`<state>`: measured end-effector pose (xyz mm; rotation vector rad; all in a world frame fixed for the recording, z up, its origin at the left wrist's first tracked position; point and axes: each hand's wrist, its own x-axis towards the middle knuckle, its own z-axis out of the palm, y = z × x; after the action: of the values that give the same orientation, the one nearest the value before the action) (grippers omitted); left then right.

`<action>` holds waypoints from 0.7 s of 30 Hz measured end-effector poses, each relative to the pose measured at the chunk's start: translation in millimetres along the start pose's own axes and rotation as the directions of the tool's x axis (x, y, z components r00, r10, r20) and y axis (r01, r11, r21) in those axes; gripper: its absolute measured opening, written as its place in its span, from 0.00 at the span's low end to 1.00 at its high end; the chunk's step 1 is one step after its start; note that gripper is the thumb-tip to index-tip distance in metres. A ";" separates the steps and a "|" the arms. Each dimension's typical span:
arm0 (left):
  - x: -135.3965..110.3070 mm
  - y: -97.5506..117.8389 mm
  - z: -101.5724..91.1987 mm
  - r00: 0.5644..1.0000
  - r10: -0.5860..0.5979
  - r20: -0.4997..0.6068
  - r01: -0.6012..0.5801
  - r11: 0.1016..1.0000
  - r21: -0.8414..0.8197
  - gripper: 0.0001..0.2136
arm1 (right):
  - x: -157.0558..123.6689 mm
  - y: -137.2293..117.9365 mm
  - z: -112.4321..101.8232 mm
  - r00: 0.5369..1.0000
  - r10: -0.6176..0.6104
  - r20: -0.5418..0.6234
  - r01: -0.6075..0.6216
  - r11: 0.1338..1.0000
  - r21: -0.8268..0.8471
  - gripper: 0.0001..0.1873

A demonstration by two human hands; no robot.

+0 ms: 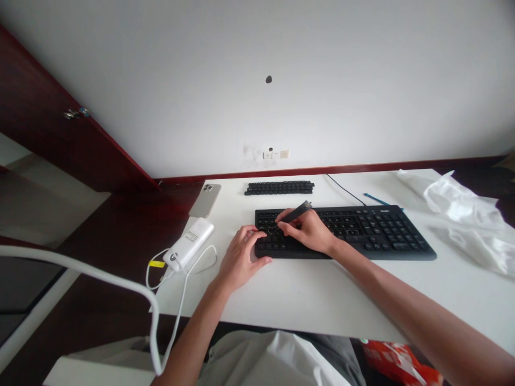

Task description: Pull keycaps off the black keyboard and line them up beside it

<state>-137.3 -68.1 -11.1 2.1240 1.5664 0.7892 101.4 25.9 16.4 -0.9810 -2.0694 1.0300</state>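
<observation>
From my remote seat I watched a person bent over a desk, with a black computer keyboard lying at the frame's center right on the white desktop. The right hand was clenched around a slim black tool, pinching it between thumb and fingers, with its lower end down among the keys near the left of the board. The left hand was curled over the keys just beside it, fingertips on the keycaps, though I could not tell whether they gripped anything. The step in hand appeared to be close work at that one spot on the keyboard, and the next move, as I judged it, called for a steady left hand while the tool stayed on target. A strip of black keycaps lay beyond the board at top center, with a smartphone to its left and a white power bank with its looped cable at left. A blue pen and crumpled white plastic sat at right
</observation>
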 end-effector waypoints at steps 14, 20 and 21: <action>-0.1 0.1 -0.5 1.000 0.016 -0.018 -0.016 1.000 -0.013 0.26 | -1.9 -8.6 -1.7 0.995 -0.063 0.083 0.070 0.994 -0.084 0.12; 0.1 -1.0 0.3 1.000 0.015 -0.021 -0.016 1.000 -0.014 0.27 | -1.7 -12.0 -0.9 0.994 -0.079 0.082 0.085 0.993 -0.081 0.15; 0.1 -0.9 0.2 1.000 0.014 -0.020 -0.014 1.000 -0.016 0.27 | -1.5 -12.8 0.1 0.993 -0.082 0.083 0.090 0.992 -0.089 0.16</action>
<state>-137.8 -67.7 -11.8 2.1242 1.5511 0.8279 97.7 19.2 26.9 -0.9004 -2.2216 0.9504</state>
